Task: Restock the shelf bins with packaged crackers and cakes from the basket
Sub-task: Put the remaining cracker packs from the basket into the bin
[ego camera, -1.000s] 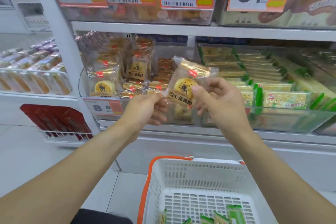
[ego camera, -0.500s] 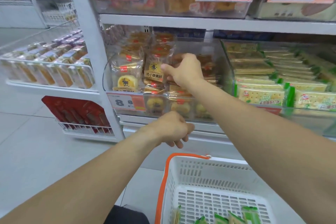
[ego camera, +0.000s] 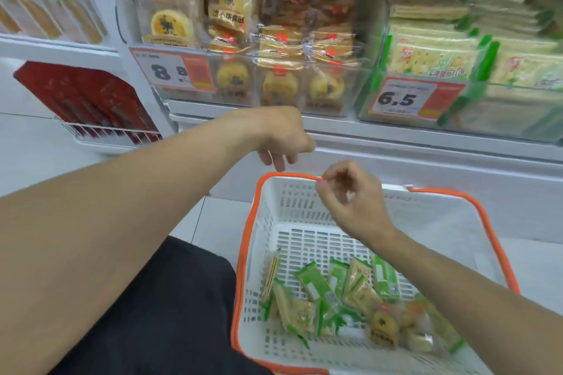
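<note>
A white basket with an orange rim [ego camera: 254,216] sits low in front of the shelf. Inside lie several green cracker packs [ego camera: 313,283] and a few clear packs of yellow cakes [ego camera: 384,327]. My right hand [ego camera: 350,195] hangs over the basket's far rim, fingers loosely curled, holding nothing. My left hand [ego camera: 281,137] hovers above and left of it, fingers drooping, also without anything in it. On the shelf, a clear bin of yellow cakes [ego camera: 243,39] stands left of a clear bin of green cracker packs [ego camera: 457,49].
Price tags reading 8.8 [ego camera: 170,71] and 6.5 [ego camera: 405,99] hang on the bin fronts. A wire rack of red packs [ego camera: 91,103] stands low at the left. A dark trouser leg [ego camera: 170,313] is beside the basket. White floor tiles lie around.
The cake pack went from my right hand into the cake bin. Both hands have since dropped toward the basket, and my view has tilted down.
</note>
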The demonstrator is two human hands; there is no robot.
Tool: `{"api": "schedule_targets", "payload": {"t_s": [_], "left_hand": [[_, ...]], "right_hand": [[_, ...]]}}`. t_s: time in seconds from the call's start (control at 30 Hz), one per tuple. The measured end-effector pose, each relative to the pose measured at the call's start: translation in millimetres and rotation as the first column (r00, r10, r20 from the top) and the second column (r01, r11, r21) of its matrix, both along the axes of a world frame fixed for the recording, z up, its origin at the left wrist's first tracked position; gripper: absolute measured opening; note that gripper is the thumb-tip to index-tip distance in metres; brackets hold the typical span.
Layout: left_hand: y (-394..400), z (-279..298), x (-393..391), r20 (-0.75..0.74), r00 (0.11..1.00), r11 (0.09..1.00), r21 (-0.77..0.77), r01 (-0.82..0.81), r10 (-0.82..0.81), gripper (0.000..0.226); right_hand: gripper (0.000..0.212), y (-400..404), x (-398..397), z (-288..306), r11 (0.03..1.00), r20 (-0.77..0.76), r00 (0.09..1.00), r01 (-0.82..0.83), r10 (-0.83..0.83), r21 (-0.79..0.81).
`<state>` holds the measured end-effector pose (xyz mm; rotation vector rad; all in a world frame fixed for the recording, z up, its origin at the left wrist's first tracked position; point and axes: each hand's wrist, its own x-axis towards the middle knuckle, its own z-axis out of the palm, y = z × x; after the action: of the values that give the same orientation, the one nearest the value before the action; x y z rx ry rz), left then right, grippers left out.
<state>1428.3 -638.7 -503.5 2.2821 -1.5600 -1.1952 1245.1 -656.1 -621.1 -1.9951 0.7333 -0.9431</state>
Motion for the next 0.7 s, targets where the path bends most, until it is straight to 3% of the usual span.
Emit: {"api": "schedule_targets", "payload": {"t_s": [0.07, 0.1, 0.17, 0.23, 0.33, 0.4, 0.5, 0.57, 0.7], "left_hand": [[-2, -2, -5, 0.002, 1.000, 0.999, 0.029, 0.020, -0.020, 0.036], [-4, -3, -7, 0.002, 1.000, 0.999, 0.042, 0.029, -0.029, 0.036], [-7, -5, -11, 0.010, 0.999, 0.997, 0.058, 0.044, -0.045, 0.037], [-10, -7, -14, 0.025, 0.998, 0.996, 0.067, 0.059, -0.061, 0.037], [-14, -10, -17, 0.053, 0.995, 0.993, 0.079, 0.083, -0.087, 0.038], [-16, -12, -18, 0.061, 0.994, 0.993, 0.088, 0.082, -0.088, 0.037], [-20, -16, -21, 0.073, 0.993, 0.991, 0.095, 0.090, -0.098, 0.038], [-22, -18, -22, 0.077, 0.991, 0.990, 0.101, 0.100, -0.108, 0.039], [-26, -19, -30, 0.089, 0.983, 0.981, 0.118, 0.151, -0.162, 0.039]], "right_hand": [[0.014, 5, -22, -61, 0.988, -0.302, 0.946, -0.074, 0.113, 0.137], [0.014, 7, -32, -89, 0.974, -0.476, 0.860, -0.093, 0.184, 0.208], [0.026, 15, -51, -137, 0.949, -0.766, 0.570, -0.088, 0.297, 0.302], [0.038, 28, -66, -167, 0.923, -0.855, 0.370, -0.016, 0.363, 0.385], [0.044, 52, -79, -192, 0.887, -0.867, 0.280, 0.097, 0.412, 0.452], [0.052, 63, -80, -205, 0.903, -0.896, 0.254, 0.140, 0.364, 0.407], [0.039, 65, -69, -208, 0.898, -0.910, 0.251, 0.212, 0.330, 0.385], [0.027, 54, -60, -200, 0.871, -0.888, 0.228, 0.210, 0.399, 0.445], [0.034, 10, -45, -148, 0.858, -0.857, 0.161, 0.090, 0.489, 0.506]]}}
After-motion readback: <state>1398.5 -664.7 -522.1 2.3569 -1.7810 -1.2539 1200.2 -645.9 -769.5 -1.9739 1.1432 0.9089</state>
